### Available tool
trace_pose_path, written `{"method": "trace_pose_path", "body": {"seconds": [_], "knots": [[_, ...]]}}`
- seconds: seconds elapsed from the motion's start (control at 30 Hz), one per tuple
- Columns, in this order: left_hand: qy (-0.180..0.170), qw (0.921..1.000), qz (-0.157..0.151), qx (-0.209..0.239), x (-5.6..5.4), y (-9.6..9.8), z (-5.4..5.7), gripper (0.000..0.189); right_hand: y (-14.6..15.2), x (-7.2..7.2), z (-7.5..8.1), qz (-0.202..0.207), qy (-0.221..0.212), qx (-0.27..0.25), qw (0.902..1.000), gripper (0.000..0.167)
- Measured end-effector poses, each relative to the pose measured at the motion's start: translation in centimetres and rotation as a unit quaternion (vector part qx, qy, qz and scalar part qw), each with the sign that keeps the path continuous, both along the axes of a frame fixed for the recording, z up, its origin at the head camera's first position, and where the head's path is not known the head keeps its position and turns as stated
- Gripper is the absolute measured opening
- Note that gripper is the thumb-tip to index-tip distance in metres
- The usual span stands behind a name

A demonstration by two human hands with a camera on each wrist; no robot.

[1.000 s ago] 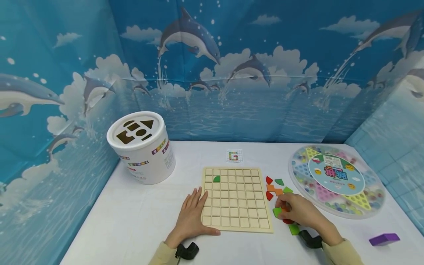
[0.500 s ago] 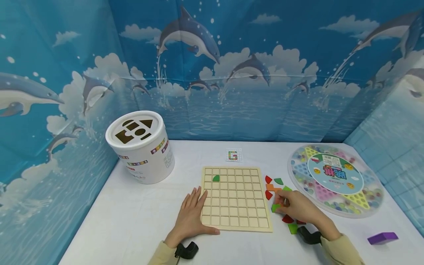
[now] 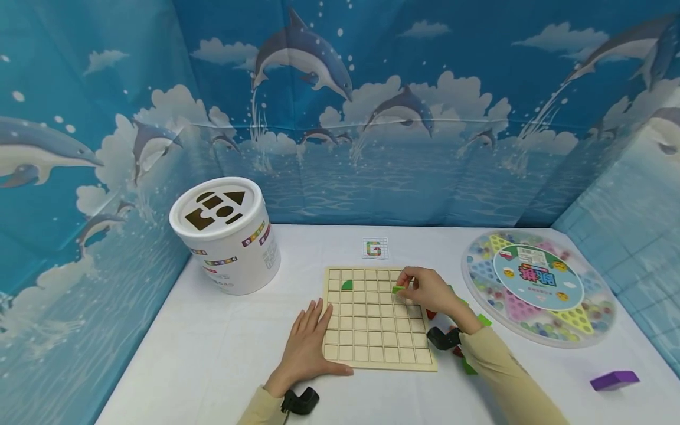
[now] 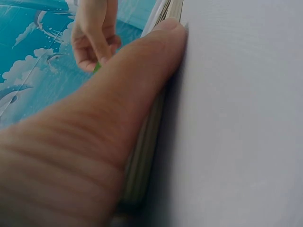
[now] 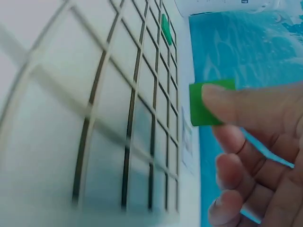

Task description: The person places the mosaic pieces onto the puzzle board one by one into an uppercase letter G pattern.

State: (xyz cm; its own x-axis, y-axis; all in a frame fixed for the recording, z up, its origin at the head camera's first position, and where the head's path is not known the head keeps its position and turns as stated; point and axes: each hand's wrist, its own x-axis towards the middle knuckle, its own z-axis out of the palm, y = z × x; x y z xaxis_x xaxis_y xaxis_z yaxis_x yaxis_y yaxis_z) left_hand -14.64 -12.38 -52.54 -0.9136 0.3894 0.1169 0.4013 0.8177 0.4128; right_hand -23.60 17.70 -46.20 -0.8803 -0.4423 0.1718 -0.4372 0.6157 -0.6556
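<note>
My right hand [image 3: 427, 290] pinches a light green square tile [image 5: 198, 105] between thumb and fingers, over the upper right part of a wooden grid board [image 3: 374, 339]. My left hand [image 3: 308, 345] lies spread at the board's lower left corner, its thumb [image 4: 142, 56] along the near edge and fingertips at the left edge. A dark green quarter-round tile [image 3: 347, 285] sits in a cell near the board's upper left. Right of the board, red tiles [image 3: 431, 314] and green tiles [image 3: 468, 367] lie loose, partly hidden by my right hand and forearm.
A small card with a coloured G pattern [image 3: 375, 248] lies behind the board. A white bucket [image 3: 234, 260] with shaped holes in its lid stands at the left. At the right are a round marble game box [image 3: 539, 280] and a purple block [image 3: 614, 381].
My right hand has picked up the green square tile from the loose pieces and carried it left and away from me, over the board. My left hand has stayed in place.
</note>
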Motion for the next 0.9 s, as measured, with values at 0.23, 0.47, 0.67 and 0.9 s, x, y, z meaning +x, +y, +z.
{"method": "trace_pose_path", "body": {"seconds": [0.23,0.47,0.67,0.9], "knots": [[0.012,0.9999,0.001,-0.005,0.0,0.0,0.0,0.129,-3.6,-2.0,-0.8,-0.023,-0.021,-0.016,0.9994,0.014],[0.013,0.9999,0.001,-0.002,-0.1,0.1,-0.1,0.129,-6.5,-2.6,-1.1,-0.038,-0.023,0.008,0.9990,0.005],[0.015,0.9999,0.002,-0.003,-0.1,0.0,-0.2,0.129,-7.9,-2.6,-1.2,-0.057,-0.013,0.029,0.9978,0.004],[0.016,0.9999,0.001,-0.005,0.0,0.0,-0.3,0.129,-8.4,-2.7,-1.6,-0.063,-0.020,0.041,0.9970,0.003]]}}
